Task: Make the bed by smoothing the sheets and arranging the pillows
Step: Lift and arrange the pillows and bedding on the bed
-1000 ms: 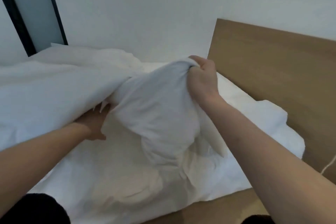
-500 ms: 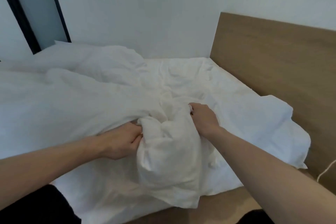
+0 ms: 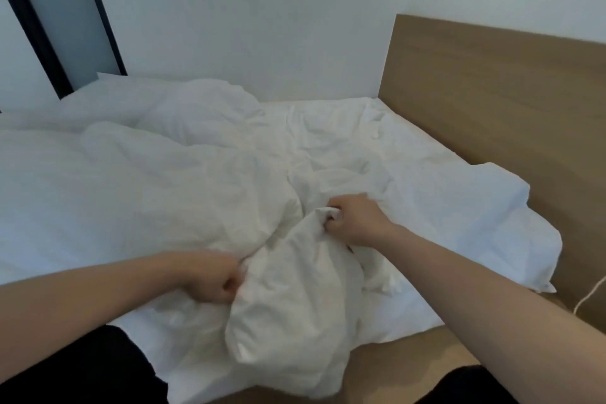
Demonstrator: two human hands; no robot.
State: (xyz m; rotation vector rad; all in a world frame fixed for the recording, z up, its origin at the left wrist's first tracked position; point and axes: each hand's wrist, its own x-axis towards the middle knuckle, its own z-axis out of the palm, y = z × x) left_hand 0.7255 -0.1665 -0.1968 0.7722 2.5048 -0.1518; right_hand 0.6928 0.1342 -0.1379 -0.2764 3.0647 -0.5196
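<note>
A white duvet (image 3: pixel 137 193) lies rumpled over the left and middle of the bed. Its near corner (image 3: pixel 295 311) is bunched up and hangs over the bed's front edge. My left hand (image 3: pixel 213 279) grips the bunched cloth on its left side, fingers curled. My right hand (image 3: pixel 354 223) pinches a fold at the top of the bunch. The wrinkled white sheet (image 3: pixel 410 154) shows bare on the right, towards the headboard. A white pillow (image 3: pixel 511 216) lies flat against the headboard.
The wooden headboard (image 3: pixel 492 92) runs along the right. A white wall (image 3: pixel 246 26) stands behind the bed, with a dark-framed panel (image 3: pixel 59 20) at the far left. A white cable (image 3: pixel 590 295) hangs at the right edge. Wooden bed frame (image 3: pixel 410 367) shows in front.
Both hands have brought the raised duvet corner down from chest height onto the bed near its front edge. My left hand came out from under the cloth and now grips it.
</note>
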